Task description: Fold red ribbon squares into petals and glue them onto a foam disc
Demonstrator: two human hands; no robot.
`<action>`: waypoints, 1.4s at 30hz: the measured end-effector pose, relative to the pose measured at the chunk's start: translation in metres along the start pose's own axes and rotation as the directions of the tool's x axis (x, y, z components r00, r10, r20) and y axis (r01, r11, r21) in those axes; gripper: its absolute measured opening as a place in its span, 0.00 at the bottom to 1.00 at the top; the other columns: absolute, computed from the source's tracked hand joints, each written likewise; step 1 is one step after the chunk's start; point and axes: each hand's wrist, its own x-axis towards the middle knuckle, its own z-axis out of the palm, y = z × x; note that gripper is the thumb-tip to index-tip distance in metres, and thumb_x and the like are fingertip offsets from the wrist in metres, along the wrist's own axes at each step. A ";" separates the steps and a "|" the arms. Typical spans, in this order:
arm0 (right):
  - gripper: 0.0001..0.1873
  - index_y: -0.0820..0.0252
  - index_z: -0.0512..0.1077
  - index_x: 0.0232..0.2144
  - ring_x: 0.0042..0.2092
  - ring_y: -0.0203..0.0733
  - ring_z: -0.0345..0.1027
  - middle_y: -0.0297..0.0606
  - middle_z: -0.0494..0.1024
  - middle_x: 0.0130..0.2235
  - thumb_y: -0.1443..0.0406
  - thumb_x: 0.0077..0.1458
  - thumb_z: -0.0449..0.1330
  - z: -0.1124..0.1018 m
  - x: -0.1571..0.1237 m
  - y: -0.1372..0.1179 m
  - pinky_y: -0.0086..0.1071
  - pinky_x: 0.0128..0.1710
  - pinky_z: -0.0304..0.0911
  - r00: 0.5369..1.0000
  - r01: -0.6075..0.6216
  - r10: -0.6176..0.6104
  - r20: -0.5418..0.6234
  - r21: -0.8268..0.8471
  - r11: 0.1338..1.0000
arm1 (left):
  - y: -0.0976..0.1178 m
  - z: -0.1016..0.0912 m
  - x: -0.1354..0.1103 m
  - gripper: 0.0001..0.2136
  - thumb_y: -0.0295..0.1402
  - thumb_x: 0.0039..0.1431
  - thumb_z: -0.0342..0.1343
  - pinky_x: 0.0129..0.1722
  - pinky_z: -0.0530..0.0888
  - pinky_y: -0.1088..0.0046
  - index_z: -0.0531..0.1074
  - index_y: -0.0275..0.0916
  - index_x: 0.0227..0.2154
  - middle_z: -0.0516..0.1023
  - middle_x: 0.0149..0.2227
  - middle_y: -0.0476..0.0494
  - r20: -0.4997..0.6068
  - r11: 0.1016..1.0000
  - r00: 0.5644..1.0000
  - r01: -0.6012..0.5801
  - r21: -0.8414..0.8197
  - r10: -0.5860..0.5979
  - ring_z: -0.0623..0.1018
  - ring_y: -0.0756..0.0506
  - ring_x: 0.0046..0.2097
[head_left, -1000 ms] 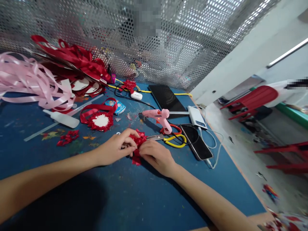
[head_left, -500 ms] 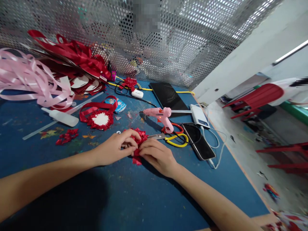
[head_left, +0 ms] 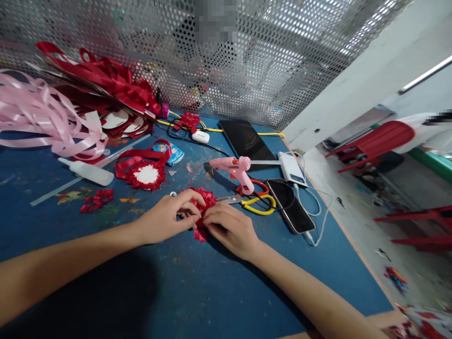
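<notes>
A red ribbon rosette (head_left: 204,203) lies on the blue table (head_left: 183,282) between both my hands. My left hand (head_left: 167,219) pinches its left side, fingers curled onto the ribbon. My right hand (head_left: 231,229) presses its right edge with bent fingers. A pink glue gun (head_left: 235,169) stands just behind, and yellow-and-red scissors (head_left: 252,202) lie to the right of the rosette.
Pink ribbon (head_left: 45,117) and red ribbon (head_left: 102,80) pile at the far left. A finished red rosette with white centre (head_left: 145,175), a glue bottle (head_left: 88,172), two phones (head_left: 289,205), a power bank (head_left: 291,169) and a tablet (head_left: 243,141) lie around. A perforated metal screen (head_left: 229,61) backs the table.
Both hands stay on the red rosette with only small finger shifts. The view has drifted slightly.
</notes>
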 end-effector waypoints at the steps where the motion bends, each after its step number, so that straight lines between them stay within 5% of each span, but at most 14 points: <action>1: 0.07 0.58 0.69 0.32 0.36 0.36 0.72 0.37 0.77 0.33 0.74 0.56 0.55 0.001 0.000 0.000 0.32 0.40 0.69 1.000 0.001 -0.001 -0.008 -0.001 1.000 | 0.000 0.000 0.000 0.09 0.28 0.58 0.51 0.37 0.73 0.72 0.63 0.42 0.42 0.78 0.31 0.51 0.000 1.000 1.000 0.002 -0.014 -0.002 0.80 0.48 0.34; 12: 0.12 0.54 0.62 0.31 0.32 0.35 0.73 0.32 0.77 0.29 0.75 0.50 0.60 0.005 -0.001 -0.007 0.31 0.35 0.68 0.965 -0.080 0.099 -0.242 0.088 0.993 | -0.001 0.003 -0.001 0.12 0.25 0.56 0.52 0.41 0.73 0.71 0.61 0.42 0.43 0.79 0.39 0.45 -0.088 0.994 0.991 -0.101 0.036 0.104 0.79 0.46 0.44; 28: 0.12 0.54 0.60 0.33 0.31 0.36 0.72 0.32 0.76 0.29 0.72 0.52 0.59 0.004 -0.004 -0.008 0.33 0.37 0.67 0.975 -0.085 0.116 -0.188 0.166 0.982 | 0.000 0.002 -0.005 0.11 0.33 0.56 0.57 0.43 0.73 0.67 0.64 0.43 0.42 0.80 0.34 0.48 -0.153 0.985 0.982 -0.088 0.151 0.112 0.80 0.45 0.39; 33: 0.12 0.54 0.60 0.33 0.31 0.35 0.72 0.31 0.75 0.29 0.73 0.52 0.58 0.006 -0.004 -0.009 0.32 0.37 0.67 0.971 -0.106 0.136 -0.195 0.156 0.982 | -0.004 0.007 -0.008 0.09 0.31 0.56 0.56 0.42 0.75 0.69 0.64 0.43 0.39 0.79 0.36 0.48 -0.224 0.974 0.961 -0.119 0.195 0.162 0.80 0.47 0.40; 42: 0.11 0.55 0.61 0.34 0.33 0.36 0.71 0.33 0.75 0.31 0.73 0.53 0.58 0.006 -0.007 -0.007 0.31 0.35 0.68 0.984 -0.108 0.118 -0.137 0.076 0.991 | -0.010 0.009 -0.010 0.07 0.28 0.57 0.54 0.40 0.75 0.71 0.64 0.42 0.38 0.77 0.36 0.48 -0.171 0.889 0.941 -0.201 0.411 0.292 0.78 0.49 0.37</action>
